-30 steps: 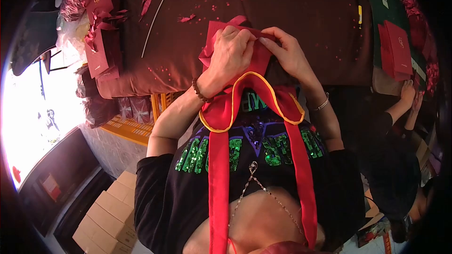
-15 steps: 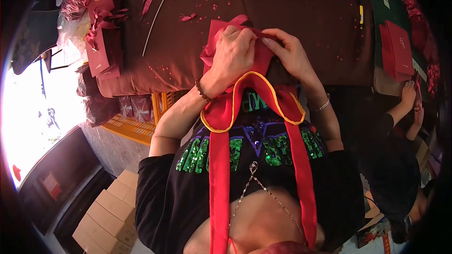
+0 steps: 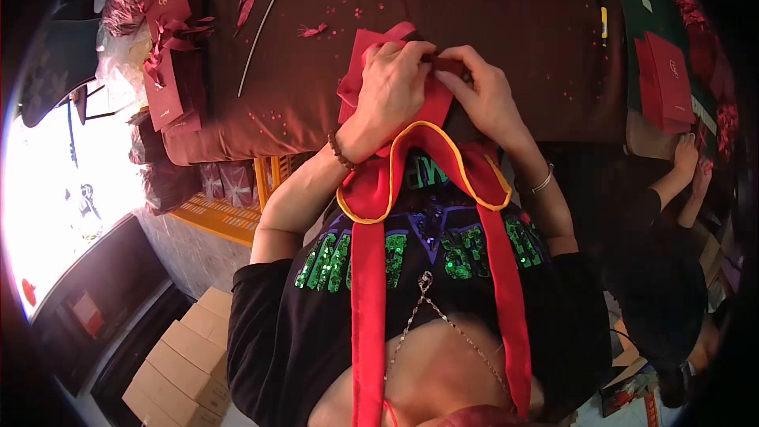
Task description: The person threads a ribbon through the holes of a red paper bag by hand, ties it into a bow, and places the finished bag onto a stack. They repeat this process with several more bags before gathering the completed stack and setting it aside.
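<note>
Just beyond the apron bib, a red paper bag or folder with red ribbon [image 3: 353, 63] lies at the near edge of the brown cloth-covered table [image 3: 316, 0]. My left hand [image 3: 391, 83] rests over it, fingers curled and pinching the ribbon at its top right. Close on the right, my right hand [image 3: 484, 91] has thumb and forefinger pressed together at the same ribbon. The fingertips nearly meet, and the ribbon between them is partly hidden.
Red bags with ribbons [image 3: 162, 83] pile at the left. A thin white strip [image 3: 259, 39] and a yellow cutter [image 3: 604, 24] lie on the table. More red bags [image 3: 666, 83] sit at the right near a co-worker's hands [image 3: 686, 160]. Cardboard boxes [image 3: 178, 356] stand lower left.
My fingers have shifted slightly at the ribbon, the right hand's knuckles now more bent. The co-worker's hands at the right have moved a little.
</note>
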`<action>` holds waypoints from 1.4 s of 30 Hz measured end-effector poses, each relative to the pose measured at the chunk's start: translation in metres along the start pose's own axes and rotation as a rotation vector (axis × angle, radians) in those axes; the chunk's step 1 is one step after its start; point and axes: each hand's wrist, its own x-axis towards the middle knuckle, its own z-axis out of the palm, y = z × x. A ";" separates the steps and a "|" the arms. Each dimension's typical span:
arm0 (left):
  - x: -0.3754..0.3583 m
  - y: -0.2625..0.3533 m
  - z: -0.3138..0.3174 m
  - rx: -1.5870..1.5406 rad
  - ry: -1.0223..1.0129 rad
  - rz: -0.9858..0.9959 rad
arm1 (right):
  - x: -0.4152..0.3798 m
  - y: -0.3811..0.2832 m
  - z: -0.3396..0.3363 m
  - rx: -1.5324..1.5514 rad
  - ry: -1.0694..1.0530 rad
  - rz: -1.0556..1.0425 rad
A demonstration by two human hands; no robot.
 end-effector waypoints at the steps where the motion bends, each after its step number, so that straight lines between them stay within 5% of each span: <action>1: -0.001 0.004 -0.005 -0.016 -0.023 -0.047 | -0.002 -0.002 -0.001 -0.001 -0.012 0.043; 12: -0.011 0.003 -0.010 -0.161 -0.089 -0.012 | -0.006 -0.001 -0.001 -0.038 -0.036 -0.052; 20: -0.005 0.002 -0.028 0.238 -0.087 0.094 | -0.006 -0.007 -0.002 0.045 -0.110 0.060; 23: 0.005 -0.005 -0.034 0.119 -0.118 0.054 | -0.005 -0.008 0.001 0.036 -0.084 0.033; 27: 0.038 -0.023 -0.053 0.061 -0.598 -0.072 | -0.004 -0.008 0.006 -0.071 -0.066 -0.090; 29: 0.047 -0.027 -0.051 0.106 -0.616 0.029 | -0.003 -0.007 0.009 -0.135 -0.065 -0.144; 31: 0.066 -0.016 -0.059 -0.013 -0.960 -0.205 | -0.003 -0.005 0.010 -0.111 -0.063 -0.149; 34: 0.072 -0.034 -0.048 -0.323 -1.055 -0.292 | -0.004 -0.006 0.012 -0.082 -0.062 -0.146; 42: 0.064 -0.018 -0.056 -0.260 -0.912 -0.366 | -0.001 -0.002 0.021 0.155 -0.134 0.016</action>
